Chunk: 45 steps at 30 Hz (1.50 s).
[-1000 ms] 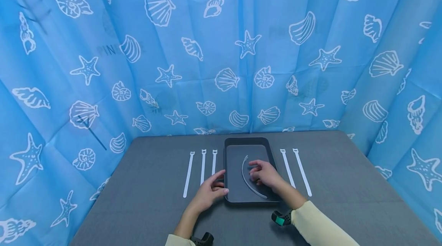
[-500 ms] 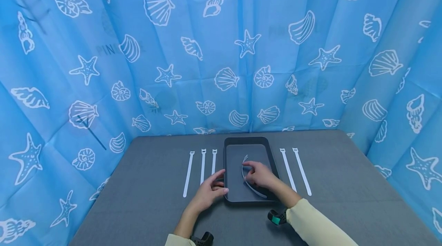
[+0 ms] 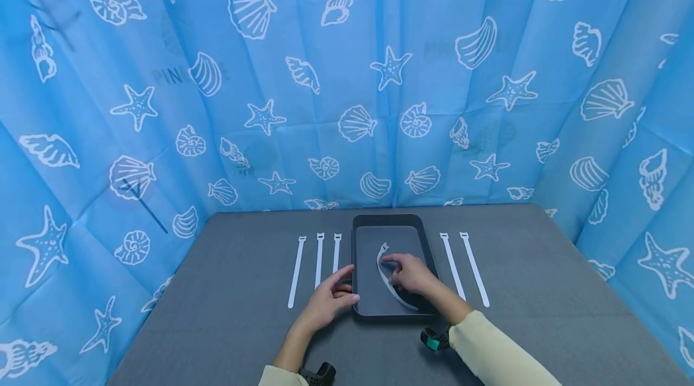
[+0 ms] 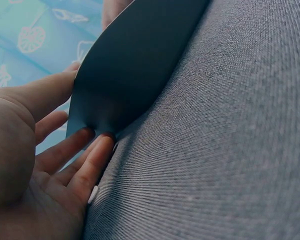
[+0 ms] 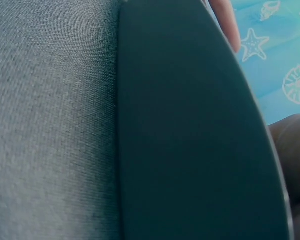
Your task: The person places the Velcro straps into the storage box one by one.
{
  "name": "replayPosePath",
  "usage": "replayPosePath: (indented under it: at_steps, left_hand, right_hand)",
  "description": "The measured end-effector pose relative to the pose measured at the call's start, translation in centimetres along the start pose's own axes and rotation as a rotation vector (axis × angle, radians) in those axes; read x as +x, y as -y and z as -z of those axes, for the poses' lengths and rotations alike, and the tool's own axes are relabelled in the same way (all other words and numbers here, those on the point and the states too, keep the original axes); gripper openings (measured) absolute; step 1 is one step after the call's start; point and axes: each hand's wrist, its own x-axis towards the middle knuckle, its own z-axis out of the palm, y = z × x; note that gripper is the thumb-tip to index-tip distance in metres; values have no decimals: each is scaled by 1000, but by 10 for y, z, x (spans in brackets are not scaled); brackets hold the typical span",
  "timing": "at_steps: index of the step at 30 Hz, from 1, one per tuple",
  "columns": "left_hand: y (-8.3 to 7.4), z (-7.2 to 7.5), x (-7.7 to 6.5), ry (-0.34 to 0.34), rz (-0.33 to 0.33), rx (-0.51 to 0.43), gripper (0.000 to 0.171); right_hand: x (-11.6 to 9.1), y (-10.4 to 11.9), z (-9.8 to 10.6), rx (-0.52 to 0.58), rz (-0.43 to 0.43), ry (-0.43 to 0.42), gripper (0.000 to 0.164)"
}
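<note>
A dark grey rectangular tray (image 3: 396, 317) stands on the table, its outer wall filling much of the right wrist view. Inside it lies a white cable tie (image 3: 387, 283) with a slotted head, bowed to the left. My right hand (image 3: 414, 274) is over the tray, its index finger stretched to the tie near the head and its other fingers bent beneath. My left hand (image 3: 324, 305) rests at the tray's left side. In the left wrist view its thumb reaches the rim, while the straight fingers (image 4: 97, 157) touch the outer wall (image 4: 135, 65).
Left of the tray lie three more white ties (image 3: 296, 271), partly behind the left hand. Two others (image 3: 474, 268) lie to the right, beside the right forearm. A blue curtain (image 3: 303, 151) with shell prints hangs behind the grey table (image 3: 228, 301).
My right hand has moved a little left onto the cable tie. The tie has turned so more of its flat face shows, its head slightly further left. The left hand stays put.
</note>
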Motion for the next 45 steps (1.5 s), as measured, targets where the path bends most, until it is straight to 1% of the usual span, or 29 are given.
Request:
replayPosePath:
  at_steps: [9,14,21,27,31,34,40,45]
  left_hand:
    - [0,1,-1,-4,-3,1,63]
    - [0,1,0,-11,1,3,63]
    - [1,0,1,-4,25,4,62]
    - [0,1,0,-4,17,-9,64]
    - [0,1,-1,-3,2,-3,63]
    - [1,0,-1,-1,-10,14,62]
    - [0,-1,-1,-3,-9,10,63]
    - [0,0,0,-7,-1,0,63]
  right_hand:
    - [-2,2,-3,-70,4,-12,49]
    - [-3,3,-3,-119,41,6,52]
    - [-2,3,5,-222,136,97,55]
    - [-1,9,14,-333,226,138,54]
    - [0,14,17,-423,270,191,54]
    - [0,15,18,-466,277,232,57]
    - [5,15,18,-496,257,292,60]
    - [14,14,19,-521,220,329,60]
